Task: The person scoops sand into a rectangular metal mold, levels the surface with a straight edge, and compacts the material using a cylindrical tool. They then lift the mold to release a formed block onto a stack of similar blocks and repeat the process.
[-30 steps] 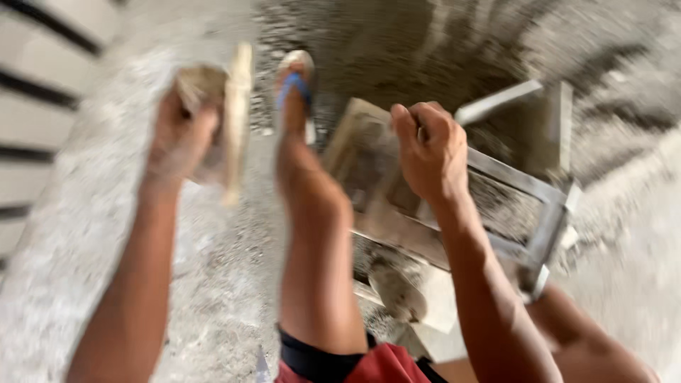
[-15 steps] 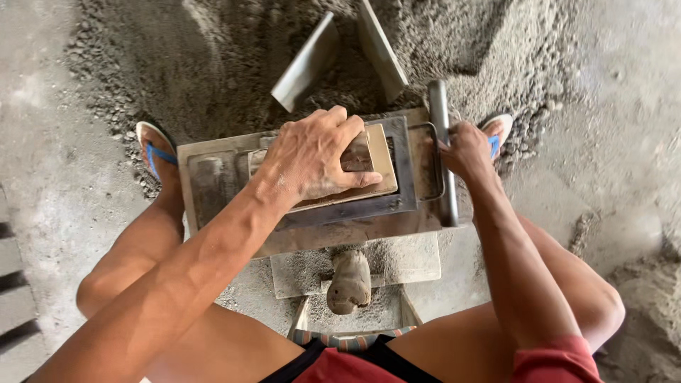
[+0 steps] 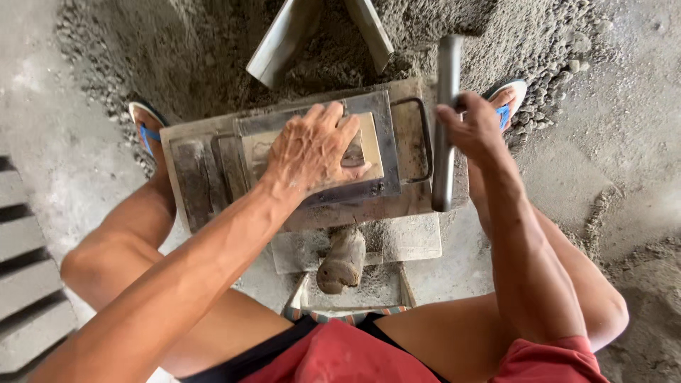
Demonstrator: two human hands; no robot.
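The left hand (image 3: pixel 312 150) lay flat, fingers spread, on a pale rectangular wooden board (image 3: pixel 368 145) that sat inside a grey metal frame mould (image 3: pixel 386 142); it pressed on the board rather than gripping it. The right hand (image 3: pixel 474 130) was closed around a grey metal lever bar (image 3: pixel 445 135), which ran near to far along the right side of the mould. The mould rested on a dusty, cement-caked press base (image 3: pixel 191 167) in the middle of the scene, between the person's knees. Just near the base, a worn rounded wooden handle (image 3: pixel 342 261) stood on a flat grey slab (image 3: pixel 411 237). On the far side, two angled grey metal plates (image 3: pixel 284 42) stuck up out of a heap of dark sandy cement mix (image 3: pixel 177 50). Each foot wore a blue-strapped sandal (image 3: pixel 145 128), one on either side of the base. At the left edge lay a row of grey cast blocks (image 3: pixel 28 284) on the concrete floor (image 3: pixel 624 142).
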